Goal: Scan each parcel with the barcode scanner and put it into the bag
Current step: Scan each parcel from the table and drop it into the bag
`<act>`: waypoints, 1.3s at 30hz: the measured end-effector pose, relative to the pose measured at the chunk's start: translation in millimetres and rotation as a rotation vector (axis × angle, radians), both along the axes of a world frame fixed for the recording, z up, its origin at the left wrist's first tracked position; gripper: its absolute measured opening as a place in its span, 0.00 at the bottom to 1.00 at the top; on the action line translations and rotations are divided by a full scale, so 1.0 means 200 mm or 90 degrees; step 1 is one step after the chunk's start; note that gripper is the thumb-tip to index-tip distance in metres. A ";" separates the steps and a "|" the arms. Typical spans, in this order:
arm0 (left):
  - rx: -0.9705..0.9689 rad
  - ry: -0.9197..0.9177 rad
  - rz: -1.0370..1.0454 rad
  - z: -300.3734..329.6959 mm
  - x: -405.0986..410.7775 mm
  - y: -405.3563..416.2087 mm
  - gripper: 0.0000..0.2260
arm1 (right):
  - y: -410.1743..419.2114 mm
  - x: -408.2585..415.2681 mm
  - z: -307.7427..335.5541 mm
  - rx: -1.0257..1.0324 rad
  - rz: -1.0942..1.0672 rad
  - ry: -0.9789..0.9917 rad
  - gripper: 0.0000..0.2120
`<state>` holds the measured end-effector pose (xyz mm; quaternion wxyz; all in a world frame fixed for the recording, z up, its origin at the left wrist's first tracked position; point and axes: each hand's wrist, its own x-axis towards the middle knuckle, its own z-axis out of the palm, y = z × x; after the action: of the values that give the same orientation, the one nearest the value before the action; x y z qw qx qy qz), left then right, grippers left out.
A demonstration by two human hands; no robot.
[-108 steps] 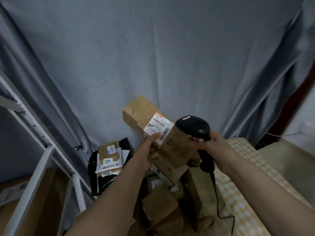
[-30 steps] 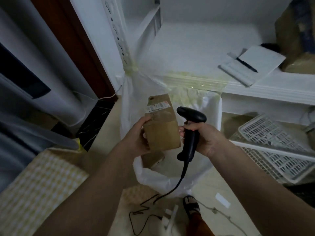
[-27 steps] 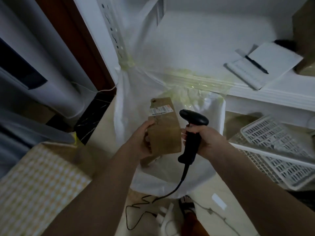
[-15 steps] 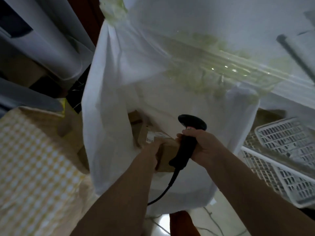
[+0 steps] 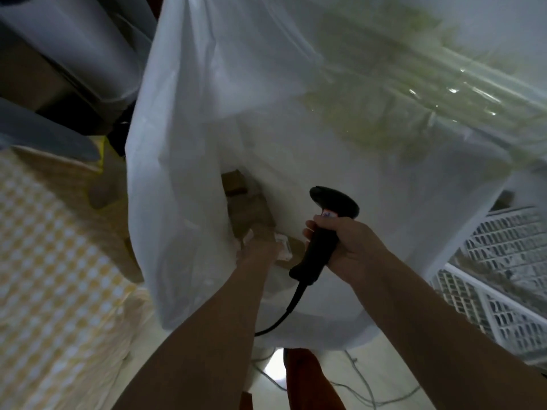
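Note:
A large white plastic bag (image 5: 177,143) hangs open in front of me, its mouth taped to a white shelf edge at the upper right. My left hand (image 5: 260,247) is deep inside the bag, closed on a brown cardboard parcel (image 5: 296,248) with a white label; my fingers are partly hidden. Two other brown parcels (image 5: 251,211) lie further in, against the bag's wall. My right hand (image 5: 346,247) grips the handle of the black barcode scanner (image 5: 331,202), held just right of the parcel over the bag's mouth. Its cable hangs down.
White plastic baskets (image 5: 503,261) stand at the right under the shelf. A yellow checked cloth (image 5: 44,261) covers a surface at the left. Grey curtain folds (image 5: 74,39) fill the upper left. Loose cables (image 5: 364,392) lie on the pale floor below the bag.
I have turned from the parcel pile to the bag. My left hand has lowered the brown parcel from above the bag's mouth down inside it. The scanner has stayed beside it.

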<state>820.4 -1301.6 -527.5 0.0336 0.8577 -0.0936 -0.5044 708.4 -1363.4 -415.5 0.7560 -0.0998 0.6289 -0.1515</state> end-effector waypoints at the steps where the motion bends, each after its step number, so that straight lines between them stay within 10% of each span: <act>1: 0.008 -0.007 -0.050 0.04 0.01 0.01 0.31 | 0.01 0.01 0.01 0.000 0.010 0.002 0.12; 17: -0.240 -0.280 -0.449 1.02 0.29 0.44 0.09 | 0.37 0.35 0.77 -0.300 0.343 -0.012 0.04; 39: -0.038 -0.477 -0.004 1.66 0.77 3.30 0.16 | 2.55 1.15 1.17 -0.420 0.797 -0.146 0.06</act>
<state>975.2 -641.9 -195.7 0.0206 0.9811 -0.1167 -0.1528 939.3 -853.3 -181.7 0.6928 -0.6487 0.2915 0.1188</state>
